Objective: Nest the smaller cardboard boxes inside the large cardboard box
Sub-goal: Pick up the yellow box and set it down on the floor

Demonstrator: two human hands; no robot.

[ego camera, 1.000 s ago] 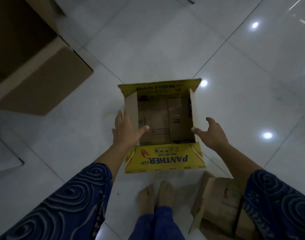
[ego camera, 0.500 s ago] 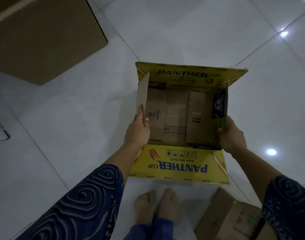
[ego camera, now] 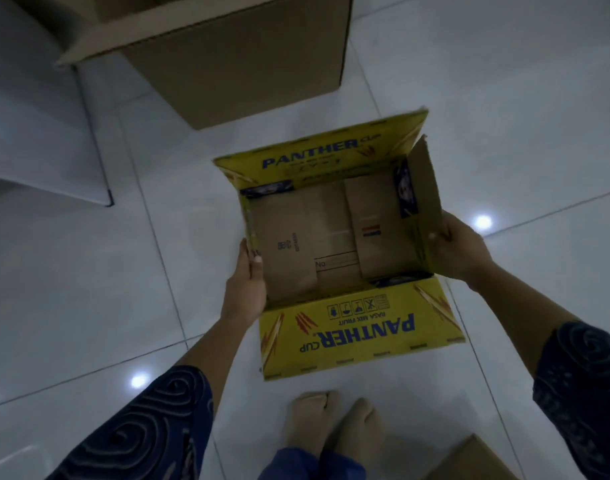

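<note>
An open yellow "Panther Cup" box (ego camera: 359, 332) hangs in front of me, held at both short sides, its flaps spread and its brown inside empty. My left hand (ego camera: 246, 282) grips the left wall, thumb inside. My right hand (ego camera: 459, 247) clasps the right wall and its upright brown flap. The large plain cardboard box (ego camera: 234, 53) stands on the floor beyond it, at the top of the view, its top open and one flap hanging at the left.
A small brown cardboard box (ego camera: 473, 459) shows at the bottom right corner, by my feet (ego camera: 331, 424). White glossy floor tiles lie all around. A pale flat panel (ego camera: 44, 150) lies at the left.
Both hands went from reaching beside the yellow box to gripping its sides. The box has risen off the floor and come nearer the large box.
</note>
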